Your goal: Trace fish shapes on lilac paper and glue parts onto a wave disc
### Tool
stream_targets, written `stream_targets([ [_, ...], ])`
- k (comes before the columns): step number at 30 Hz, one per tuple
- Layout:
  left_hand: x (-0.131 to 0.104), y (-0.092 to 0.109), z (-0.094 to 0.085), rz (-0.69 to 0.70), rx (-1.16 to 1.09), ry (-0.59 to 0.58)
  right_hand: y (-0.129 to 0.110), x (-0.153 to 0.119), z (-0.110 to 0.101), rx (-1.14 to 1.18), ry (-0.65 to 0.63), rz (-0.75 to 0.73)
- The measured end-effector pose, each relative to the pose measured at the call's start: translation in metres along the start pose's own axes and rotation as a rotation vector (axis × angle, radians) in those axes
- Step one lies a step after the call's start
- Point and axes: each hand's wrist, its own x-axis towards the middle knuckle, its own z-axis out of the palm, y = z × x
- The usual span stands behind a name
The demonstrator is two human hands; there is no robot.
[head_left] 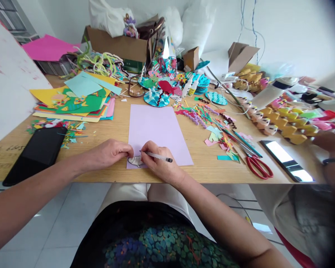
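A sheet of lilac paper point(159, 130) lies on the wooden table in front of me. At its near left corner sits a small white cut-out with dark outlines point(135, 160). My right hand point(159, 160) is closed round a pen point(162, 157), its tip beside the cut-out. The fingertips of my left hand point(114, 152) are pressed together on the cut-out's upper left edge. Part of the cut-out is hidden behind my right fingers.
A black tablet point(36, 152) and stacked coloured paper point(72, 98) lie left. Paper scraps point(214, 134), red-handled scissors point(258, 165) and a phone point(286, 160) lie right. Decorated blue discs point(156, 97) stand behind the sheet. Another person's arm point(331, 149) is at the far right.
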Motion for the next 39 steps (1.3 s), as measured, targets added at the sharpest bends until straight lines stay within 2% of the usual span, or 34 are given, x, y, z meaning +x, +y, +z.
stream_targets([
  [9, -0.001, -0.003, 0.001, 0.042, -0.086, -0.023, 0.000, 0.000, 0.000, 0.105, 0.002, 0.011],
  [14, 0.000, -0.003, 0.000, 0.036, -0.084, -0.033, 0.001, -0.003, -0.003, 0.306, 0.016, 0.023],
  [19, 0.001, -0.002, 0.001, 0.034, -0.098, -0.022, -0.003, -0.004, 0.000, 0.479, -0.074, -0.014],
  [26, 0.001, 0.003, 0.000, -0.007, -0.081, -0.012, -0.005, 0.003, 0.011, 0.451, -0.116, -0.032],
  [39, 0.000, 0.002, 0.001, -0.003, -0.102, -0.018, -0.009, 0.003, 0.010, 0.369, -0.143, -0.051],
])
